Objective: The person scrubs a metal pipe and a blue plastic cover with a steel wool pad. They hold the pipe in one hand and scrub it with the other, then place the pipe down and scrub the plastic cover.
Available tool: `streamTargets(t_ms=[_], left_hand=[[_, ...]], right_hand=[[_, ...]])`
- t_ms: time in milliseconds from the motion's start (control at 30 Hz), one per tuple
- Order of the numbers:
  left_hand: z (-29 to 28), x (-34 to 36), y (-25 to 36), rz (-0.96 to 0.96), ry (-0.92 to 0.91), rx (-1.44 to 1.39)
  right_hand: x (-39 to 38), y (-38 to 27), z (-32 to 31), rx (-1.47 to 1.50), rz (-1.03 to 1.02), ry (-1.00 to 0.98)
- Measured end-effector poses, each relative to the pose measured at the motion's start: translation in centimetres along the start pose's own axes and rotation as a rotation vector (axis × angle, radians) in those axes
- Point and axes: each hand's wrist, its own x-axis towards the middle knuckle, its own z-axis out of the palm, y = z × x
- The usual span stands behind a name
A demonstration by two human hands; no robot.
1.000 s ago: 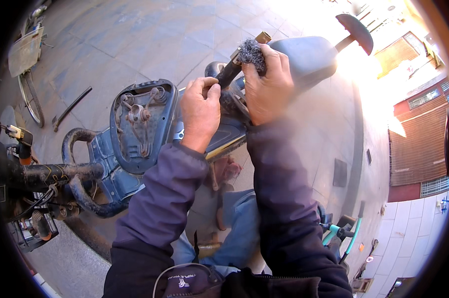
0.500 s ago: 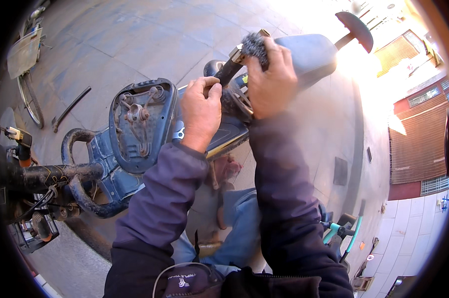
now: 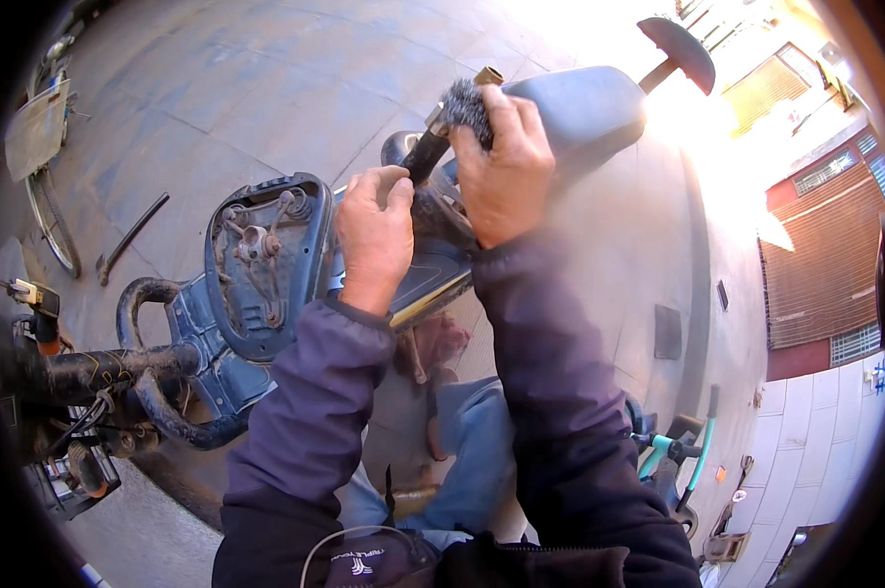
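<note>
My right hand [image 3: 506,162] is closed on a fuzzy dark-grey wad [image 3: 467,113] that looks like steel wool. It presses this against the upper part of a short tube [image 3: 427,155], black below, with a bare metal band and a brass-coloured open end [image 3: 488,75]. At the tube's lower end, my left hand [image 3: 376,225] has bent fingers and a thumb around it; part of the grip is hidden. Behind both hands lies a dark vehicle body with a smooth grey-blue seat [image 3: 579,113]. A blue seat base [image 3: 266,260] with rusty fittings is left of my left hand.
Thick black tubular frame bars [image 3: 158,407] curve at the left. A dark bar tool [image 3: 131,238] lies on the paved floor, near a bicycle wheel [image 3: 55,220]. A turquoise-framed item [image 3: 658,453] stands at the right, and a brown slatted shutter [image 3: 819,260] hangs beyond.
The whole view has shifted slightly. Both hands and the tube have come a little left and down, with the wad still on the tube's upper part.
</note>
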Motion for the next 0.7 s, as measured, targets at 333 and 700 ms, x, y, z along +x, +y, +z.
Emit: streamTargets(t_ms=[333, 700], left_hand=[[0.2, 0.0, 0.3, 0.042, -0.016, -0.005], [-0.1, -0.4, 1.4, 0.064, -0.032, -0.114]], right_hand=[[0.6, 0.9, -0.6, -0.035, 0.006, 0.019], [1.2, -2.2, -2.2, 0.612, 0.593, -0.106]])
